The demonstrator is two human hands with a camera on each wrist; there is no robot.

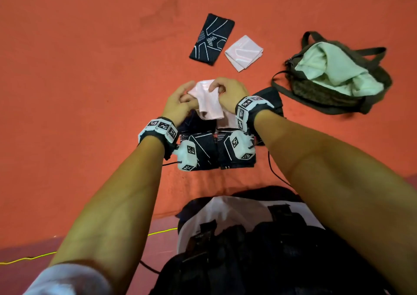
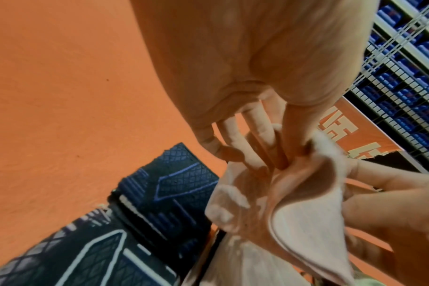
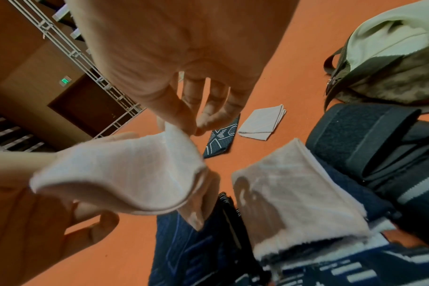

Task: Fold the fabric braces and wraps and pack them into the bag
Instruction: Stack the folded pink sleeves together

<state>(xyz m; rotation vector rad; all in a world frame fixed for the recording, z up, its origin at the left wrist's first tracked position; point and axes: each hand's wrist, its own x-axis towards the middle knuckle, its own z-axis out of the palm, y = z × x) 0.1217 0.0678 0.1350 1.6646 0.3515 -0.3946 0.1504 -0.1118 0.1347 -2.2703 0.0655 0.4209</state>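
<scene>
The bag lies open on the orange floor, to the right. Dark braces lie under the wrists. Two folded pieces lie farther away. Both the left hand and right hand pinch the pink wrap, lifted above the braces.

Pale pink wrap held aloft; open bag lies right.

No readable text anywhere. Orange banner under the blue seating has pale block characters, cut off and illegible. Green lit sign just above the brown door is too small to read.
</scene>
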